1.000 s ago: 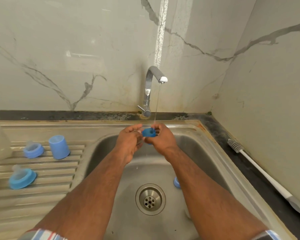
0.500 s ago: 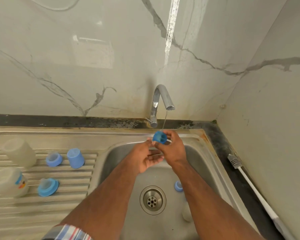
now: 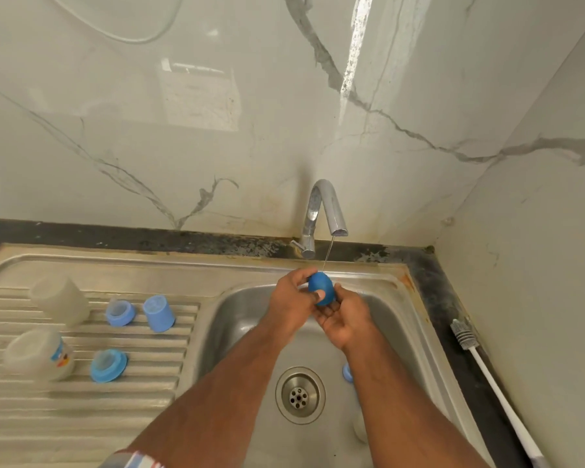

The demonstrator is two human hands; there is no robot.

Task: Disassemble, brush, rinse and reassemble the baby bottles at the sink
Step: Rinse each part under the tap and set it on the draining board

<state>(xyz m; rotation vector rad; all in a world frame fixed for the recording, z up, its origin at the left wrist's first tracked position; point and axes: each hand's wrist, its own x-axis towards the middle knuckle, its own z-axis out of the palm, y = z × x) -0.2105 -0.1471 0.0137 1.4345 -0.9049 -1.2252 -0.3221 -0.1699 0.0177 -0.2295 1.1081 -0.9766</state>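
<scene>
under the tap [image 3: 325, 214], blue cap [image 3: 321, 288] pinched in left grip [image 3: 293, 298], right grip [image 3: 343, 320] slack, bottle brush [image 3: 487, 376] rightward

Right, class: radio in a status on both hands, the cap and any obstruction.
Left hand grips blue cap. Right hand open, cupped beneath it. Cap under thin tap stream. Nothing in the way.

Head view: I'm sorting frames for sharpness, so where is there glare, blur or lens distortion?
Head view: a bright glare streak runs down the marble wall above the tap; the two bottles on the drainboard look soft and smeared; wide-angle bending curves the counter edge; the hands and blue cap are fairly sharp.
</scene>
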